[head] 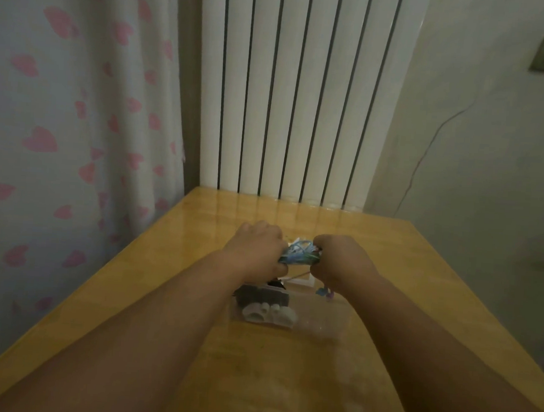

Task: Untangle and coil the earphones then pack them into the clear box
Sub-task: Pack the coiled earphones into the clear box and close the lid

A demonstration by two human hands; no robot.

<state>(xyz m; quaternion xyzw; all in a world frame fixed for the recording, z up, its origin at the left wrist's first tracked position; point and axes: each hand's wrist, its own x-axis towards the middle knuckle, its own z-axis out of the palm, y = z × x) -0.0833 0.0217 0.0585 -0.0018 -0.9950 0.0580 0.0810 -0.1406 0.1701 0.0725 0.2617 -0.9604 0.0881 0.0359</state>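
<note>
Both hands — left hand [256, 248], right hand [337, 258] — clench the tangled earphones [301, 253]; untangling stage — next, tease loops apart.

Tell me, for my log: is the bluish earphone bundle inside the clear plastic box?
Out: left hand and right hand grip the bluish earphone bundle beyond the clear plastic box.

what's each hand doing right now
Left hand: closed, gripping one end of the tangled earphones.
Right hand: closed, gripping the other end of the earphones.
</note>
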